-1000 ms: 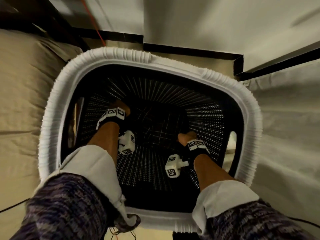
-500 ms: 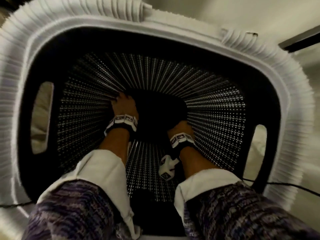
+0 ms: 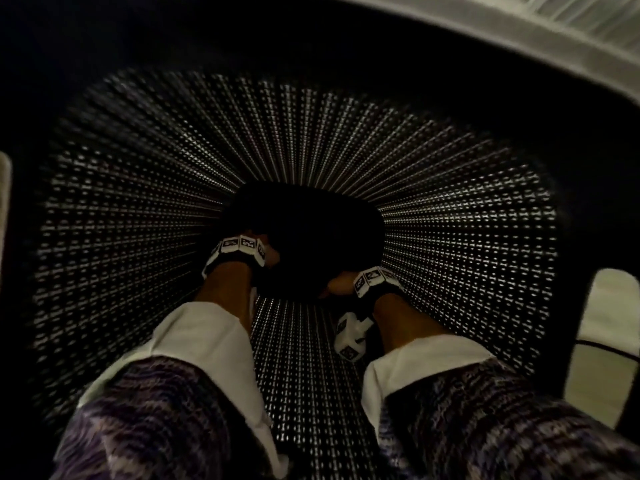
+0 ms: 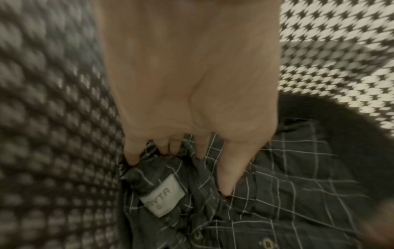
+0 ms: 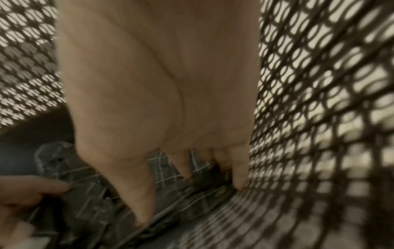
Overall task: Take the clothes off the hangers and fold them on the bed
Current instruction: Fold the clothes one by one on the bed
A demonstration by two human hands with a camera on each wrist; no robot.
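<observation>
A dark checked shirt (image 4: 287,193) lies crumpled at the bottom of a black mesh laundry basket (image 3: 121,237), in the lower half of both wrist views. The left hand (image 4: 192,101) reaches down onto it, fingertips (image 4: 132,158) dug into the bunched cloth beside a white label (image 4: 164,195), thumb pressed alongside. The right hand (image 5: 160,101) does likewise by the basket wall at right, fingers extended into the fabric; whether either actually pinches cloth is unclear.
</observation>
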